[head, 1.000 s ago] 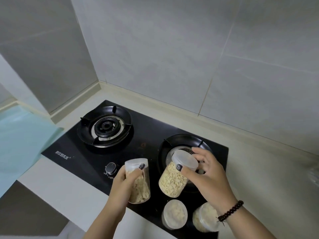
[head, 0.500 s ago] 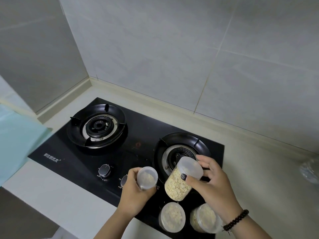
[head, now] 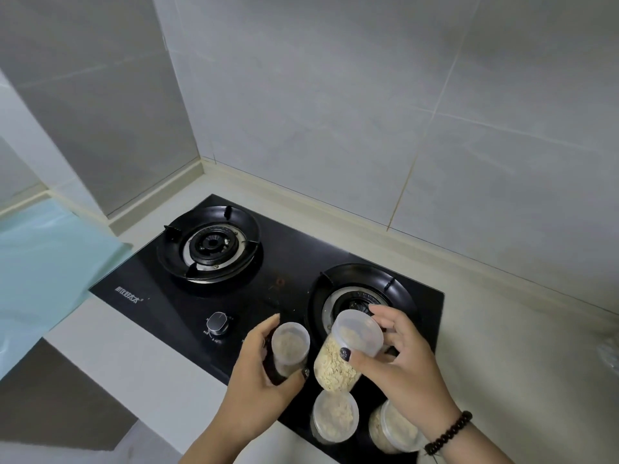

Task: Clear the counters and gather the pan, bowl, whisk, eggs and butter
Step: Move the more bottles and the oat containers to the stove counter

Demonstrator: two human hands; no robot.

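Note:
Two clear plastic jars of pale flakes are in my hands above the front of the black gas stove (head: 288, 262). My left hand (head: 258, 373) grips a small jar (head: 289, 346), held upright near the stove knobs. My right hand (head: 398, 360) holds a second jar (head: 345, 353) tilted, its lid toward the right burner (head: 358, 299). Two more lidded jars, one (head: 335, 416) in the middle and one (head: 392, 430) partly under my right wrist, stand on the stove's front edge. No pan, bowl, whisk, eggs or butter is in view.
The left burner (head: 211, 246) is bare. A knob (head: 217, 323) sits at the stove's front. Pale counter (head: 522, 380) runs right, with a clear plastic thing (head: 609, 360) at the frame's edge. A light blue sheet (head: 47, 262) lies at the left. Tiled walls meet behind.
My left hand turned its jar upright and brought it closer to the right-hand jar. The right hand's jar has shifted slightly toward me, still tilted.

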